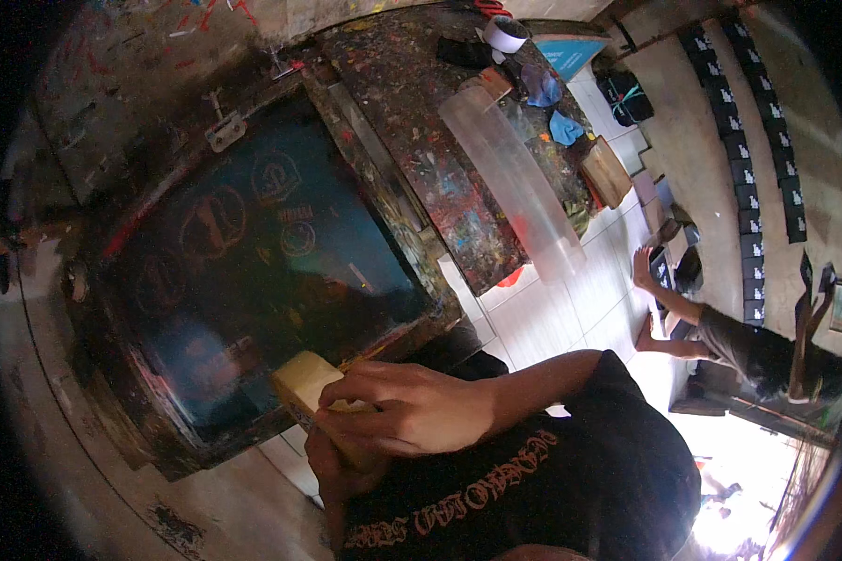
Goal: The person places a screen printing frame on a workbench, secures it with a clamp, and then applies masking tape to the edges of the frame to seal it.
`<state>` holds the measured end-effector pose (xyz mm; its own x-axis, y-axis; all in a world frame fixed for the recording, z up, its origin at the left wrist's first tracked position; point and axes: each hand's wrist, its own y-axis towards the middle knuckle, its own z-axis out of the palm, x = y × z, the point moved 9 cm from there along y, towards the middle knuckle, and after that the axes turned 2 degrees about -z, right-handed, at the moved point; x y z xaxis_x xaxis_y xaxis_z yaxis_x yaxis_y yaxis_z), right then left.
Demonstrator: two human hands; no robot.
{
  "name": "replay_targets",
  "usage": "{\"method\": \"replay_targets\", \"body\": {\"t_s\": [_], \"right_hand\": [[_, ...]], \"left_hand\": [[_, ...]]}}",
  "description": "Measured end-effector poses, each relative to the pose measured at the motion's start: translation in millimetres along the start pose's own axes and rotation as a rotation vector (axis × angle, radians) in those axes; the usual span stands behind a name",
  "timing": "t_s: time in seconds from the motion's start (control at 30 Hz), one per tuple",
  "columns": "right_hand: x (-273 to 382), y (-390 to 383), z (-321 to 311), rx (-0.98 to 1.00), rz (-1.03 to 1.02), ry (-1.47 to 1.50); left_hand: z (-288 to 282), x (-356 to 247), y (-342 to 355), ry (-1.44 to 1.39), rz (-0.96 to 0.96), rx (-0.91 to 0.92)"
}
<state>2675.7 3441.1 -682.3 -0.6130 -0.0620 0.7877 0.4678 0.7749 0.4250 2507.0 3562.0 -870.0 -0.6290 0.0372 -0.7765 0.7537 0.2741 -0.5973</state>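
Both my hands grip a pale yellow wooden block (302, 379), like a squeegee handle, at the near edge of a large printing screen (253, 252) with dark blue mesh and faint round designs. My right hand (407, 409) closes over the top of the block. My left hand (327, 465) holds it from below, partly hidden by the right hand and my black shirt. The screen sits in a dark, stained wooden frame (384, 178).
A paint-splattered table (421, 122) beside the screen carries a long clear plastic tube (515, 178), a white tape roll (505, 34), blue cloths (563, 126) and a brown box (606, 170). Another person (720, 338) crouches on the white tiled floor (552, 309) at right.
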Motion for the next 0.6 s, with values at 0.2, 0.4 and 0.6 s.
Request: {"method": "replay_targets", "body": {"t_s": [0.2,0.4,0.6], "right_hand": [[-4.0,3.7,-15.7,0.063,0.066,0.139],[-22.5,22.5,1.1,0.312,0.233,0.353],[-8.3,29.6,29.8,0.251,0.003,0.23]], "left_hand": [[15.7,-43.4,0.1,0.012,-0.008,0.151],[14.5,-56.7,7.5,0.177,0.231,0.204],[-5.0,-82.8,-2.4,0.376,0.508,0.247]]}}
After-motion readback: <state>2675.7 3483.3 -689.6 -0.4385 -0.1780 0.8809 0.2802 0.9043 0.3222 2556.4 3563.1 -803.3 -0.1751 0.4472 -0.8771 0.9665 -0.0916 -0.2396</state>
